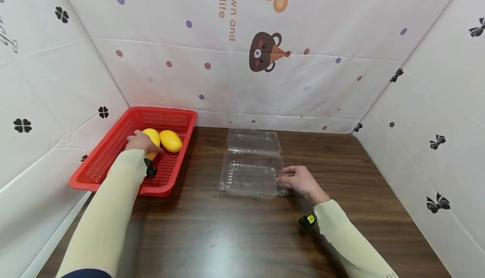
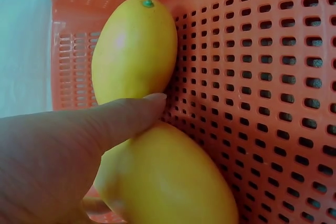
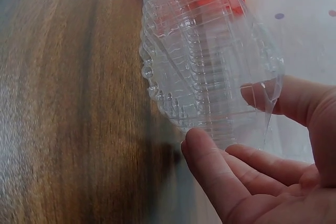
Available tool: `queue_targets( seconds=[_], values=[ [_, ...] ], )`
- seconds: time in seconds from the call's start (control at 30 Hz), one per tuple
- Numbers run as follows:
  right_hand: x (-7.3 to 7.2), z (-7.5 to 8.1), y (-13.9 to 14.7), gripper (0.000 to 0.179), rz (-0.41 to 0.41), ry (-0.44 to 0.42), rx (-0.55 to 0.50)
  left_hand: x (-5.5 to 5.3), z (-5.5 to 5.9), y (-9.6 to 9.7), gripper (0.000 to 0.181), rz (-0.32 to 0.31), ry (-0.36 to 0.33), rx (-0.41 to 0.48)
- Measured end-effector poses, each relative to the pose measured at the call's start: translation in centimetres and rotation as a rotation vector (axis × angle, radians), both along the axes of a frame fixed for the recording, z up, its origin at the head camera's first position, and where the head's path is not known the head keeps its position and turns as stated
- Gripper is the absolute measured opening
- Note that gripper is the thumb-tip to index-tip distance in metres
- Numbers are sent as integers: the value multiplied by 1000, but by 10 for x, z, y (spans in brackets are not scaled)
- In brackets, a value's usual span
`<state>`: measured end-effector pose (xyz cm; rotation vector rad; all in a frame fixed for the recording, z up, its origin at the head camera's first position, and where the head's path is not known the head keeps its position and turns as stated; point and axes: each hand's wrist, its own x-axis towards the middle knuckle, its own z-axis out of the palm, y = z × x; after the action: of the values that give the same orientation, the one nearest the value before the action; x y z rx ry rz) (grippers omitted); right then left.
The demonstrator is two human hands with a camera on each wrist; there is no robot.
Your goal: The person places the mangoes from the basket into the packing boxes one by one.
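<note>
In the head view my left hand (image 1: 141, 142) reaches into a red plastic basket (image 1: 156, 191) at the left. The left wrist view shows its thumb along the near yellow lemon (image 2: 176, 177), with a fingertip partly visible below; the hand grips this fruit. Just beyond the thumb lies another lemon (image 2: 135, 51) with a green tip. One lemon (image 1: 171, 141) rests to the hand's right. My right hand (image 1: 301, 181) pinches the right side wall of a clear plastic clamshell box (image 1: 250, 177), thumb inside and fingers outside. The box's lid (image 1: 253, 141) is folded back, away from me.
A dark wood-grain table (image 1: 212, 236) carries the basket and box. White patterned sheeting (image 1: 170, 80) stands behind and along both sides, close to the basket's far and left edges. Each wrist wears a small black device, one (image 1: 307, 220) at the right cuff.
</note>
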<state>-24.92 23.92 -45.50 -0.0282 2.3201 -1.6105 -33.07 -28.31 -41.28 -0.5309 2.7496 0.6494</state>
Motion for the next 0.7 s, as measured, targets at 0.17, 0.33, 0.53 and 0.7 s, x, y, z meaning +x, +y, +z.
queue_targets(
  seconds=[0.17, 0.33, 0.53, 0.7],
  values=[
    [0, 1, 1, 41, 1, 7, 18, -1, -3, -3, 122, -26, 4, 13],
    [-1, -1, 1, 39, -2, 14, 36, -3, -3, -8, 122, -44, -25, 27],
    [0, 0, 1, 39, 1, 21, 55, -1, -2, -12, 104, -52, -9, 38],
    [1, 2, 1, 40, -3, 16, 58, 1, 3, -11, 82, -90, 41, 11]
  ],
)
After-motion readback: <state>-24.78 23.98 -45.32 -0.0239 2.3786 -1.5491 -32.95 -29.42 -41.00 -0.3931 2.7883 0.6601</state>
